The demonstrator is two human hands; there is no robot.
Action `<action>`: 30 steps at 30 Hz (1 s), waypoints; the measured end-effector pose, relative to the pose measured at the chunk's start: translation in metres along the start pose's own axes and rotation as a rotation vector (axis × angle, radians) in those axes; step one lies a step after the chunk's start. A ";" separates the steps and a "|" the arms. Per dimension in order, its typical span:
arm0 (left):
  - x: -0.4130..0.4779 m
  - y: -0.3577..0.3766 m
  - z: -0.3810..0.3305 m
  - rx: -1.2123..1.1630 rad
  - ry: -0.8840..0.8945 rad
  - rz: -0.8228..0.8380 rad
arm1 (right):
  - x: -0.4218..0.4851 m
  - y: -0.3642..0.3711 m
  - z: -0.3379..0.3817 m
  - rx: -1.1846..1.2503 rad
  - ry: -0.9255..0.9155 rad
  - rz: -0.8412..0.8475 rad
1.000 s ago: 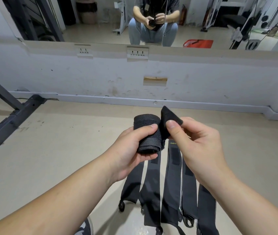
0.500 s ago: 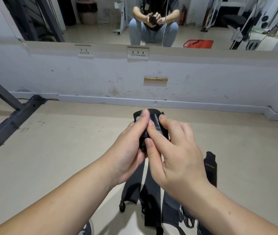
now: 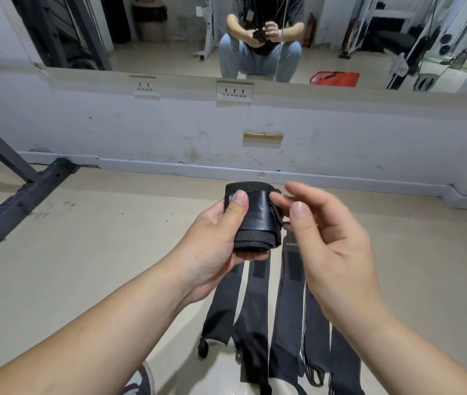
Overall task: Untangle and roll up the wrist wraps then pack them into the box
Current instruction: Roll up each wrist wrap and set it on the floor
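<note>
Lifted off the roll (image 3: 255,220) now, my right grip (image 3: 332,238) hangs spread just beside it; my left grip (image 3: 215,238) curls round the roll, above flat wraps (image 3: 289,309) on the floor (image 3: 84,266).

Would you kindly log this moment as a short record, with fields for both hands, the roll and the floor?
left hand: grips the rolled wrist wrap, thumb on top
right hand: fingers relaxed, just right of the roll, holding nothing; contact unclear
rolled wrist wrap: black, held above the floor
flat wrist wraps: several dark strips side by side on the floor, beneath the hands
</note>
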State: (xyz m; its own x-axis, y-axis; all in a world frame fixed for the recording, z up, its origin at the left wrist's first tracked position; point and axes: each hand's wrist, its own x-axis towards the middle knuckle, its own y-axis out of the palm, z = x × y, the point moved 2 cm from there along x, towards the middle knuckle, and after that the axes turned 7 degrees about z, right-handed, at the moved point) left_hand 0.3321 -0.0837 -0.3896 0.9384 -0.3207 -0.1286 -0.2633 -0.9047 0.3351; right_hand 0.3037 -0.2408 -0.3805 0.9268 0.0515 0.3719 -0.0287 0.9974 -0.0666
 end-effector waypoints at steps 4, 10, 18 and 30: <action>0.001 0.003 0.004 0.029 -0.012 0.040 | 0.010 -0.014 -0.002 0.062 0.097 -0.139; 0.000 0.009 0.006 -0.010 -0.032 0.106 | 0.017 -0.023 -0.024 0.233 0.469 0.004; 0.005 0.009 0.011 -0.060 -0.129 0.107 | 0.012 -0.010 -0.033 0.519 0.684 0.255; 0.012 -0.011 0.009 0.151 -0.147 -0.092 | 0.011 -0.007 -0.041 0.606 0.736 0.192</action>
State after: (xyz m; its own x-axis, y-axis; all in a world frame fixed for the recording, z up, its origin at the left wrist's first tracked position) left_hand 0.3439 -0.0797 -0.4033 0.9203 -0.2623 -0.2902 -0.2188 -0.9601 0.1739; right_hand 0.3297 -0.2496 -0.4143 0.8827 0.3768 -0.2808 -0.2014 0.8432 0.4984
